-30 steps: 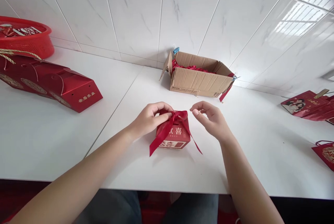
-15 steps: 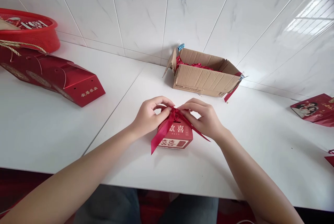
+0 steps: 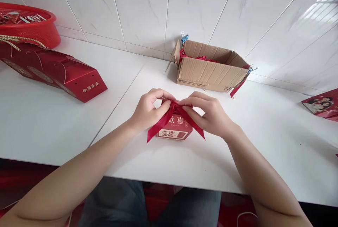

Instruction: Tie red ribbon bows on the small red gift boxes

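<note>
A small red gift box point(image 3: 175, 134) with white Chinese characters stands on the white table in front of me. Red ribbon point(image 3: 160, 128) is knotted in a bow at its top, and two loose tails hang down over the front. From the left, my left hand point(image 3: 151, 110) pinches the bow between thumb and fingertips. My right hand point(image 3: 210, 114) grips the other side of the same bow, fingertips close to the knot. The ribbon loops are partly hidden behind my fingers.
Behind the gift box stands an open cardboard box point(image 3: 213, 75) with red ribbon inside and blue binder clips on it. At left are a large red carton point(image 3: 87, 87) with cord handles and a red basket point(image 3: 50, 33). A red photo box point(image 3: 322, 105) lies at right.
Both hands stay at the bow. The right tail now hangs flatter and wider, and the tails spread apart over the box front. The whole view has shifted slightly.
</note>
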### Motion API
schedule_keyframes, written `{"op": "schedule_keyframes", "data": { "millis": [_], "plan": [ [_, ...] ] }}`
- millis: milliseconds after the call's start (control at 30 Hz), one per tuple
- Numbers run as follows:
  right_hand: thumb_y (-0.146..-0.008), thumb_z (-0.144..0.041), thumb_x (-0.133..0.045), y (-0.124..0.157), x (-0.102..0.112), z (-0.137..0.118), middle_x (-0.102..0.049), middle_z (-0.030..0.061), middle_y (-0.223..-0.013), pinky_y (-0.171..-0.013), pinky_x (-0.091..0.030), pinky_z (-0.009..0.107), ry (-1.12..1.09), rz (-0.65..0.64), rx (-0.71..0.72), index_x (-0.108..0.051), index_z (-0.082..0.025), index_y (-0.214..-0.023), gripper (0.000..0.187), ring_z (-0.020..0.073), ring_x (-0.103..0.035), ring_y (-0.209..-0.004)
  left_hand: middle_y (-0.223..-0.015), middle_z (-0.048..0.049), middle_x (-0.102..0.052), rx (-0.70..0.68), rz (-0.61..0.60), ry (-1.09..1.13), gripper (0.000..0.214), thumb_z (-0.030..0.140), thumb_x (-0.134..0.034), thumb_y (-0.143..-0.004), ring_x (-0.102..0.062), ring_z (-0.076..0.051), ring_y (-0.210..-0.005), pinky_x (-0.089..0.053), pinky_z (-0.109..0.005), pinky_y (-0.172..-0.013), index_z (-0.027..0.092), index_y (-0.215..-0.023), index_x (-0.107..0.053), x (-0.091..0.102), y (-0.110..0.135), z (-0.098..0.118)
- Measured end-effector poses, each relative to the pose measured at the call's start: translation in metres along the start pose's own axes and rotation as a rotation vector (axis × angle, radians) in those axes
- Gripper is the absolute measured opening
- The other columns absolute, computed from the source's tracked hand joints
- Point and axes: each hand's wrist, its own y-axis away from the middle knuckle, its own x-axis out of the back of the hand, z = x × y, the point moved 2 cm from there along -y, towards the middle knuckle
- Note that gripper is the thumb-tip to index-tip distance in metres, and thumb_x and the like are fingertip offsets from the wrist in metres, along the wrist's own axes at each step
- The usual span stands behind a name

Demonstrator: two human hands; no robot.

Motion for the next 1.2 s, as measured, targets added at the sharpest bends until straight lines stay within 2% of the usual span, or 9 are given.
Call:
{"op": "schedule_keyframes", "data": {
  "millis": [200, 367, 467, 567, 700, 867, 1067, 1200],
  "plan": [
    [-0.089, -0.016, -0.048, 0.0, 0.002, 0.002, -0.067, 0.0053, -0.089, -0.069, -0.051, 0.031, 0.027, -0.011, -0.029, -0.068, -0.021, -0.102, 0.025, 0.0156, -0.061, -0.074, -0.086, -0.0028, -0.07, -0.013, 0.011, 0.061, 0.011, 0.014, -0.057, -0.078, -0.064, -0.017, -0.084, -0.051, -0.032, -0.081, 0.017, -0.081, -0.067, -0.001, 0.001, 0.003],
    [-0.086, -0.012, -0.045, 0.003, 0.004, 0.003, -0.06, 0.0052, -0.082, -0.065, -0.048, 0.032, 0.017, -0.024, -0.006, -0.072, -0.021, -0.1, 0.032, 0.0155, -0.057, -0.07, -0.081, -0.0019, -0.069, -0.105, 0.018, -0.009, 0.018, 0.011, -0.054, -0.077, -0.063, -0.018, -0.084, -0.049, -0.033, -0.083, 0.019, -0.077, -0.07, -0.003, 0.003, 0.006],
    [-0.087, -0.012, -0.042, 0.003, 0.003, 0.005, -0.056, 0.0051, -0.082, -0.066, -0.049, 0.033, -0.004, -0.04, -0.012, -0.073, -0.022, -0.102, 0.036, 0.0156, -0.055, -0.07, -0.078, -0.0008, -0.067, -0.134, 0.039, -0.086, 0.024, 0.012, -0.054, -0.077, -0.061, -0.019, -0.088, -0.048, -0.035, -0.087, 0.021, -0.09, -0.072, -0.002, 0.004, 0.006],
    [-0.088, -0.012, -0.041, 0.003, 0.002, 0.007, -0.056, 0.0053, -0.083, -0.067, -0.049, 0.033, -0.018, -0.045, -0.018, -0.072, -0.022, -0.104, 0.037, 0.0158, -0.055, -0.071, -0.077, -0.0001, -0.065, -0.1, 0.045, -0.121, 0.027, 0.015, -0.057, -0.077, -0.061, -0.019, -0.088, -0.047, -0.035, -0.088, 0.02, -0.099, -0.07, -0.001, 0.003, 0.004],
    [-0.088, -0.012, -0.041, 0.003, 0.001, 0.007, -0.056, 0.005, -0.082, -0.067, -0.049, 0.033, -0.024, -0.05, -0.013, -0.072, -0.024, -0.105, 0.037, 0.0162, -0.056, -0.072, -0.083, -0.0019, -0.067, -0.003, -0.013, -0.118, 0.011, 0.024, -0.059, -0.078, -0.061, -0.019, -0.089, -0.046, -0.035, -0.086, 0.019, -0.081, -0.069, 0.0, 0.0, 0.004],
    [-0.088, -0.012, -0.042, 0.004, 0.003, 0.006, -0.057, 0.0051, -0.083, -0.066, -0.049, 0.032, -0.026, -0.05, -0.008, -0.072, -0.023, -0.105, 0.037, 0.0157, -0.056, -0.071, -0.087, -0.0033, -0.067, 0.062, -0.004, -0.133, 0.016, 0.031, -0.06, -0.08, -0.059, -0.021, -0.093, -0.044, -0.037, -0.088, 0.019, -0.075, -0.068, 0.003, -0.002, 0.004],
    [-0.089, -0.014, -0.042, 0.004, 0.004, 0.007, -0.059, 0.0057, -0.083, -0.066, -0.049, 0.033, -0.01, -0.058, -0.022, -0.072, -0.023, -0.105, 0.035, 0.0163, -0.056, -0.071, -0.085, -0.0021, -0.066, -0.028, 0.004, -0.163, 0.012, 0.029, -0.064, -0.076, -0.059, -0.02, -0.09, -0.044, -0.037, -0.09, 0.019, -0.07, -0.066, 0.006, -0.003, 0.003],
    [-0.089, -0.012, -0.042, 0.004, 0.005, 0.006, -0.062, 0.0057, -0.083, -0.064, -0.048, 0.032, -0.019, -0.081, -0.029, -0.072, -0.023, -0.105, 0.035, 0.0165, -0.057, -0.073, -0.078, -0.0011, -0.066, -0.079, 0.02, -0.139, 0.011, 0.026, -0.063, -0.076, -0.06, -0.018, -0.083, -0.046, -0.035, -0.084, 0.019, -0.068, -0.064, 0.007, -0.003, 0.006]
  ]
}}
